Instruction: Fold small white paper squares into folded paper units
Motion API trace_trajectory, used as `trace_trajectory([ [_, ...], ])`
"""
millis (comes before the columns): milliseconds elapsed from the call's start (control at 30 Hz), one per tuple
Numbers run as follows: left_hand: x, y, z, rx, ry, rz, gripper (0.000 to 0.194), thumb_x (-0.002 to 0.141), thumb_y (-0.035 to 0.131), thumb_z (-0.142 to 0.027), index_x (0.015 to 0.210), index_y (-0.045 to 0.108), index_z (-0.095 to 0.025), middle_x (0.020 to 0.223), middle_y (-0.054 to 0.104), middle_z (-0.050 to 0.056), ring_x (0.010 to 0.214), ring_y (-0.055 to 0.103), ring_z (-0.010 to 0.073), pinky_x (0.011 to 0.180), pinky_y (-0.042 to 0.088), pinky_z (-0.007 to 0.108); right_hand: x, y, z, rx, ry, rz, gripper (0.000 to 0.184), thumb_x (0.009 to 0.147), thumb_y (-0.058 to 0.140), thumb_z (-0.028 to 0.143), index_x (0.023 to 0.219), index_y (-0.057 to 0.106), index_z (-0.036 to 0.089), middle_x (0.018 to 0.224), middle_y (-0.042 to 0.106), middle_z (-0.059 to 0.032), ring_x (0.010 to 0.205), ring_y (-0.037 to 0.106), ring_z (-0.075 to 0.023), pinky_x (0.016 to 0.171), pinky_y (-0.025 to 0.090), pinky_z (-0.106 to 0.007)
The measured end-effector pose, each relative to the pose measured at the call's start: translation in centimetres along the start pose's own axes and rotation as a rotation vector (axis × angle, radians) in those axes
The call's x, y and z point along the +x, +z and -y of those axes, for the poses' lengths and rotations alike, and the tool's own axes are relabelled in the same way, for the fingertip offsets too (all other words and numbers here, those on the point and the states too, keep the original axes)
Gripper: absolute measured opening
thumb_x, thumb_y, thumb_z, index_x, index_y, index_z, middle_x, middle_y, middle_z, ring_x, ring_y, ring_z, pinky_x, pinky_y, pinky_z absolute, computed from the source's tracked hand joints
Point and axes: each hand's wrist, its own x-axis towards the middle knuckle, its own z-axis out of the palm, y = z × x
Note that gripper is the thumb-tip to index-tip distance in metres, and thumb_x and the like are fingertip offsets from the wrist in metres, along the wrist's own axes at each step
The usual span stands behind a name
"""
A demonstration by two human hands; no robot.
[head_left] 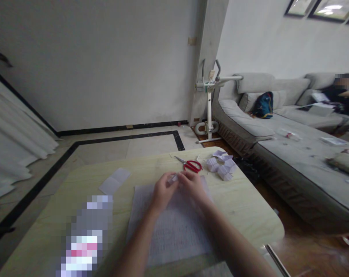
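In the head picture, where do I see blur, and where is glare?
Head view: the large sheet looks soft, its marks unreadable; the floor at lower right is smeared; bright glare shows on a framed picture at upper right.

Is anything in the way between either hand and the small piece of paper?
Nothing visible is. The small piece of paper sits directly between the left hand and right hand, over the large sheet. The red-handled scissors lie beyond both hands.
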Motion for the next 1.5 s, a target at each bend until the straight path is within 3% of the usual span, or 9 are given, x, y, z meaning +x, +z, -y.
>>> trace_trajectory([
  [433, 0.2, -0.2, 0.4, -0.142, -0.065, 0.021, 0.040, 0.074, 0.064, -0.039, 0.104, 0.063, -0.013, 0.101, 0.067, 0.011, 0.089, 0.065, 0.0213, 0.073, 0.055, 0.031, 0.3, -0.3, -0.3, -0.037, -0.031, 0.024, 0.022, 0.078, 0.058, 0.036, 0.078, 0.067, 0.016, 0.071, 0.065, -0.0031, 0.065, 0.057, -0.0150, 0.058, 0.043, -0.024],
  [567, 0.3, -0.2, 0.0, -0.188, -0.098, -0.005, 0.038, 0.073, 0.064, -0.040, 0.099, 0.063, -0.012, 0.092, 0.069, 0.008, 0.078, 0.066, 0.0186, 0.068, 0.055, 0.029, 0.3, -0.3, -0.4, -0.025, -0.022, 0.005, 0.021, 0.078, 0.058, 0.035, 0.076, 0.066, 0.016, 0.070, 0.064, -0.0028, 0.065, 0.057, -0.0149, 0.058, 0.043, -0.024],
  [733, 0.3, -0.5, -0.5, -0.092, -0.098, -0.047, 0.029, 0.075, 0.063, -0.039, 0.084, 0.065, -0.011, 0.073, 0.067, 0.003, 0.067, 0.063, 0.0154, 0.060, 0.051, 0.024, 0.2, -0.2, -0.6, -0.003, -0.019, 0.008, 0.021, 0.078, 0.058, 0.036, 0.074, 0.064, 0.017, 0.068, 0.061, -0.0020, 0.063, 0.056, -0.0139, 0.055, 0.043, -0.023],
  [1500, 0.4, -0.9, 0.0, 0.016, -0.061, -0.069, 0.031, 0.075, 0.059, -0.042, 0.082, 0.067, -0.012, 0.070, 0.065, 0.003, 0.065, 0.060, 0.0156, 0.057, 0.047, 0.023, 0.2, -0.3, -0.6, -0.010, -0.033, 0.029, 0.018, 0.078, 0.058, 0.034, 0.075, 0.065, 0.017, 0.068, 0.062, -0.0017, 0.063, 0.056, -0.0143, 0.054, 0.041, -0.024],
])
